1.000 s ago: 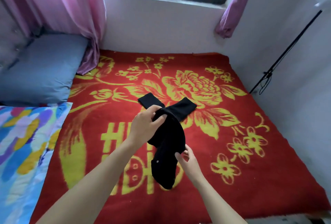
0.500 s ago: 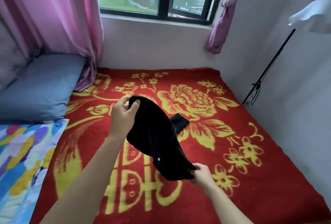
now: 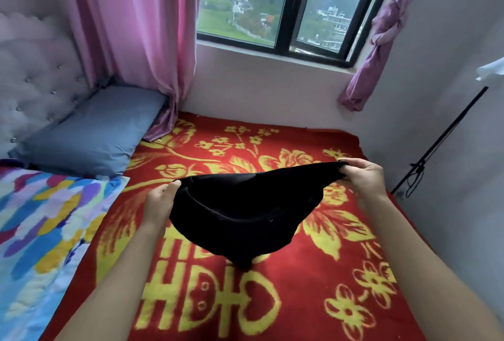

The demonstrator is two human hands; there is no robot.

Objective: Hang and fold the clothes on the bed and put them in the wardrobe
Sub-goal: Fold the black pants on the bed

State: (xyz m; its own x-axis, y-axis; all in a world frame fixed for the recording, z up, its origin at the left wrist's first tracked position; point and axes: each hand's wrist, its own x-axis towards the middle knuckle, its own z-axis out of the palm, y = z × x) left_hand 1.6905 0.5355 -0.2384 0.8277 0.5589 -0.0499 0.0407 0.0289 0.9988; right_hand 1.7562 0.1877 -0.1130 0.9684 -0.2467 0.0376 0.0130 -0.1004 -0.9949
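Where pink curtains [image 3: 136, 26] hang, black garment [image 3: 240, 204] over red-blanketed bed [image 3: 313, 272].

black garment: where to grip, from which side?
Likely the top edge, at its two ends, one hand from each side. The black garment hangs spread between the left hand and the right hand, which pinch those ends; that edge runs nearly taut while the rest sags loose toward the red blanket, so a mid-cloth grab would bunch it.
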